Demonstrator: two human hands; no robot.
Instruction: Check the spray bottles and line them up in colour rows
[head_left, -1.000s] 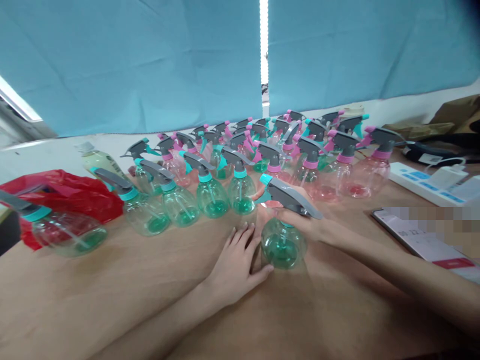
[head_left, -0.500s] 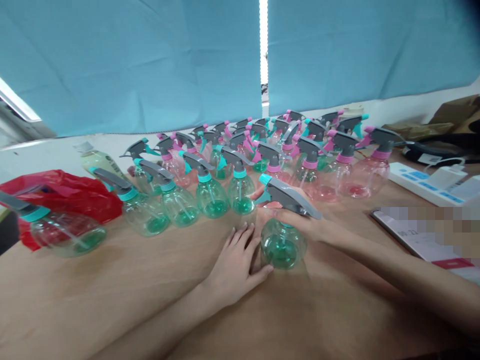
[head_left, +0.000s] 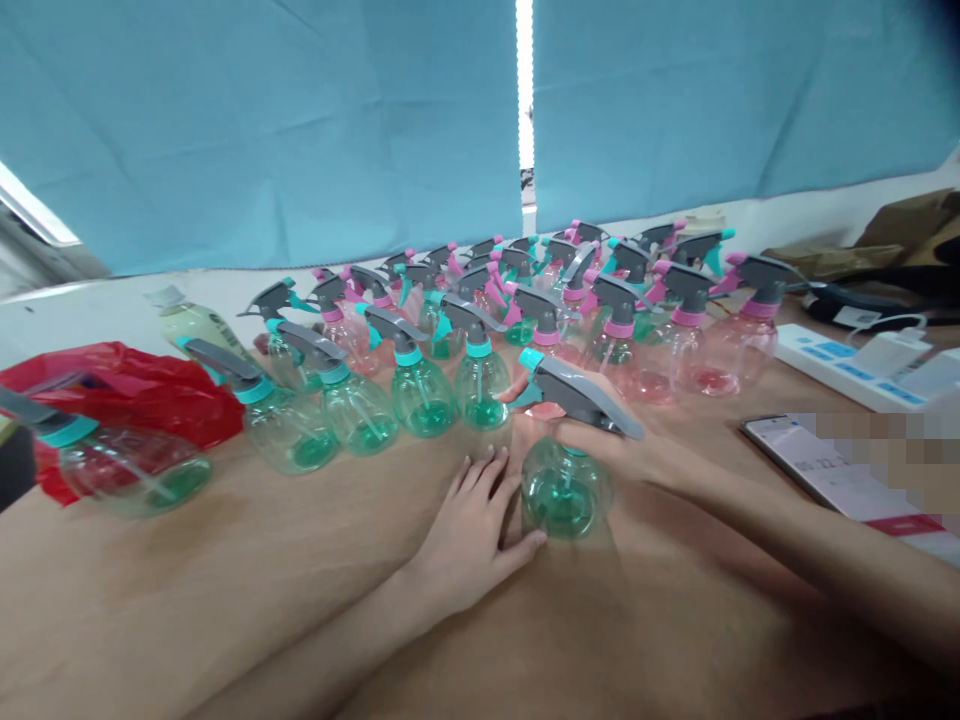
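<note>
In front of me stands a clear green spray bottle (head_left: pixel 568 495) with a grey spray head and turquoise nozzle and trigger. My right hand (head_left: pixel 611 445) is closed around its neck from behind, partly hidden by the grey lever; some fingertips show beside the trigger. Flat on the table lies my left hand (head_left: pixel 471 535), fingers spread, its thumb tip close to the bottle's base. Beyond my hands, similar green bottles form a row, among them one green bottle (head_left: pixel 482 390) just past my left fingertips. Several pink bottles, including a pink bottle (head_left: pixel 660 365), stand behind and to the right.
A red plastic bag (head_left: pixel 150 390) lies at the left behind another green bottle (head_left: pixel 135 470). A pale bottle (head_left: pixel 195 322) stands by the wall. To the right are a phone (head_left: pixel 810 455) and a white power strip (head_left: pixel 847 365). Blue curtains (head_left: pixel 300 130) hang behind the table.
Both hands and the bottle between them stay almost where they were. The view has shifted very slightly, and the phone's displayed digits differ.
</note>
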